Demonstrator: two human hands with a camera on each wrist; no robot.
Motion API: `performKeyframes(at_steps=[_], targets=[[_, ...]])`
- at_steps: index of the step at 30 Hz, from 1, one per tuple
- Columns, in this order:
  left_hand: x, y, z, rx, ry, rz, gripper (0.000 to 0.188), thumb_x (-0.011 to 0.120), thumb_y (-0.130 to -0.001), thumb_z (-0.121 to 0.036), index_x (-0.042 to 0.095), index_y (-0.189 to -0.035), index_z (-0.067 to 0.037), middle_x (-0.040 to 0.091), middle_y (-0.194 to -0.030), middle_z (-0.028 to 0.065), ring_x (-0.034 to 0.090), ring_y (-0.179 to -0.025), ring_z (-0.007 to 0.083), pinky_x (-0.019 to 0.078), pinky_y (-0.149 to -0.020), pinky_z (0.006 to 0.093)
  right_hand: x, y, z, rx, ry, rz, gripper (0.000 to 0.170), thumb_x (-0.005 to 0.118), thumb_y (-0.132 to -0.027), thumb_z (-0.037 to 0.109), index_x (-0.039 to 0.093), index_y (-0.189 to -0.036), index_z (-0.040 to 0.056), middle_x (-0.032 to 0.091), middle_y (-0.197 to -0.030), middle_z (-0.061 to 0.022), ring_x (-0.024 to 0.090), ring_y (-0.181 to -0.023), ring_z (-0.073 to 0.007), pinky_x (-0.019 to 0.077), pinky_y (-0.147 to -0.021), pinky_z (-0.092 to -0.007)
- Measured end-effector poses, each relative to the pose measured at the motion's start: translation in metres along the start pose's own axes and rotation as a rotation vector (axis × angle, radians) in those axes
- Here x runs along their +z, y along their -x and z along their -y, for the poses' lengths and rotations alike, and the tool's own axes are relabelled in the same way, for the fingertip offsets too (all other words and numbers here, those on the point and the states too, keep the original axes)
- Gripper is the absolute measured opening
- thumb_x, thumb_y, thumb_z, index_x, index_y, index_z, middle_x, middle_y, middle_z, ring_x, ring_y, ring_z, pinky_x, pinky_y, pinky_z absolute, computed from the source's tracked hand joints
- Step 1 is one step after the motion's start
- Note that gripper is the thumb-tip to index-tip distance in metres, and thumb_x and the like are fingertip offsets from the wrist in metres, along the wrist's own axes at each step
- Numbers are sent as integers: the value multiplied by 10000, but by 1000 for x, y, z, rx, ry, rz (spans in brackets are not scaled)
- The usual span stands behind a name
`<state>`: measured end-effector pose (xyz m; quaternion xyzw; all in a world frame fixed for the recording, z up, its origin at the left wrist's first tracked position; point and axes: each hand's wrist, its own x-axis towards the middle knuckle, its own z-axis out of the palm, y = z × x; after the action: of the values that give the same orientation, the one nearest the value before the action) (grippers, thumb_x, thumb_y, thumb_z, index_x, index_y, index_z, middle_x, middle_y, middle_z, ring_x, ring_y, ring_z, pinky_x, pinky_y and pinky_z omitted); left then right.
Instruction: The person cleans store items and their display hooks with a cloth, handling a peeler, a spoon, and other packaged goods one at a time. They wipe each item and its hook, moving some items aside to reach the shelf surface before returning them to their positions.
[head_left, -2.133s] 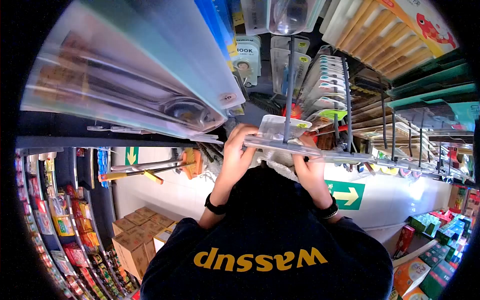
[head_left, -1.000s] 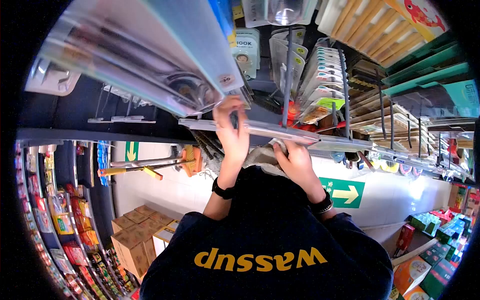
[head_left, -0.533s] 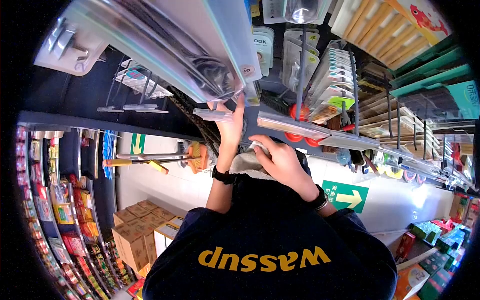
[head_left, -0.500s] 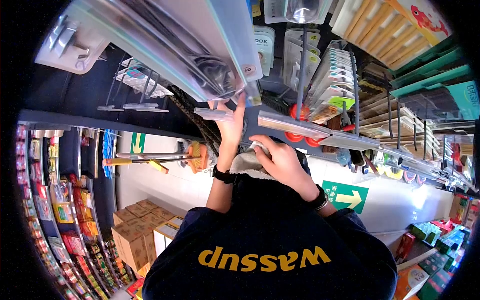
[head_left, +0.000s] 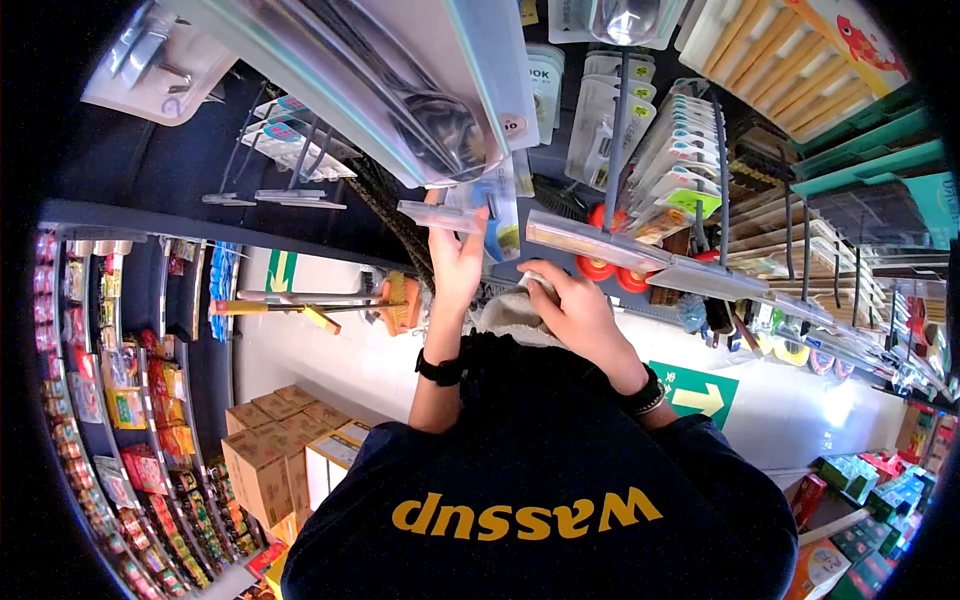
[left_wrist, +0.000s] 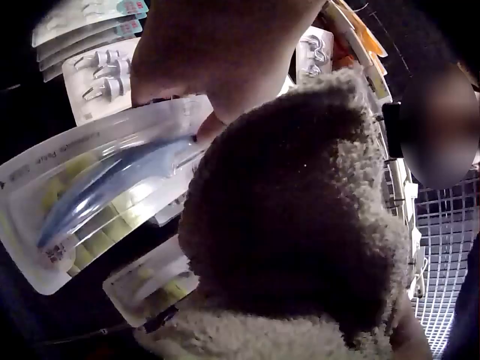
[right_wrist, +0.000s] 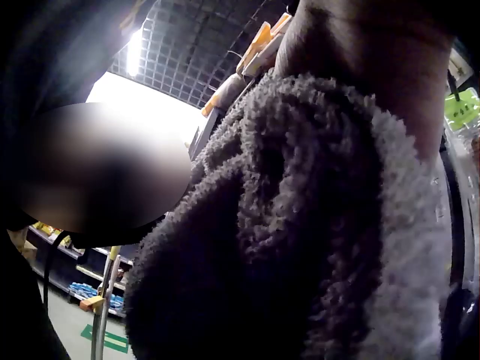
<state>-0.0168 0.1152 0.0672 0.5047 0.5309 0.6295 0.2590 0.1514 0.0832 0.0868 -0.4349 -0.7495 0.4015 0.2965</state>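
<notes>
My left hand [head_left: 457, 262] is raised at a clear label holder [head_left: 438, 216] on the end of a hook, with its fingers curled round the holder. Just behind it hangs a blister pack with a blue tool [head_left: 497, 215], which the left wrist view shows as a long pack [left_wrist: 112, 187] beside the hand [left_wrist: 217, 60]. My right hand [head_left: 580, 318] grips a fluffy grey cloth [head_left: 510, 312] below the shelf front. That cloth [left_wrist: 367, 225] fills much of the left wrist view, and the same cloth [right_wrist: 262, 195] hangs from the right hand [right_wrist: 367, 67].
A large clear pack [head_left: 400, 100] hangs close above the left hand. A long label rail [head_left: 600, 245] and hooks with carded goods [head_left: 670, 170] run to the right. Red round items [head_left: 597, 268] hang under the rail. Cardboard boxes [head_left: 262, 462] stand on the floor at the left.
The left hand has left the long rail and moved left to the separate label holder. The right hand has come off the rail with the cloth. The blue pack now shows more fully.
</notes>
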Motion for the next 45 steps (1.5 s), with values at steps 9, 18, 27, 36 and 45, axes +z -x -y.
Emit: performKeyframes(at_steps=[9,18,27,36,45], targets=[[-15,19,-20,-24,23,24,301,527,-801,-29,385,-1066,-9,475,-1000,81,470,-896,148,365,-820,275,-2,-4,-7,26,-70,37,202,519,-808,82,550,-1007,74,505,-574,-98,459,-435,-143,353,-439,-259],[-12,32,-31,-119,255,-9,492,525,-771,12,298,-1207,2,422,-1149,99,408,-1047,167,294,-907,286,-13,-6,-2,49,-117,40,220,525,-796,131,544,-1009,82,576,-690,-194,567,-579,-320,423,-525,-383],[-15,38,-28,-131,198,22,518,517,-784,10,263,-1235,6,424,-1152,106,424,-1037,175,306,-902,287,-13,4,-24,119,-60,-37,235,525,-796,75,545,-1028,41,525,-692,-113,405,-484,-130,345,-477,-255],[6,45,-34,-175,78,270,493,542,-791,-29,298,-1218,2,467,-1094,103,452,-995,177,339,-878,290,-34,5,-24,64,-57,-160,250,531,-805,146,543,-1014,9,579,-834,-175,566,-734,-287,431,-628,-343],[28,52,-42,-164,78,386,482,556,-781,-49,345,-1209,14,488,-1094,128,458,-1022,187,329,-897,294,-38,23,-26,-41,-103,-388,178,627,-745,88,604,-879,-27,614,-750,-90,554,-679,-138,430,-661,-253]])
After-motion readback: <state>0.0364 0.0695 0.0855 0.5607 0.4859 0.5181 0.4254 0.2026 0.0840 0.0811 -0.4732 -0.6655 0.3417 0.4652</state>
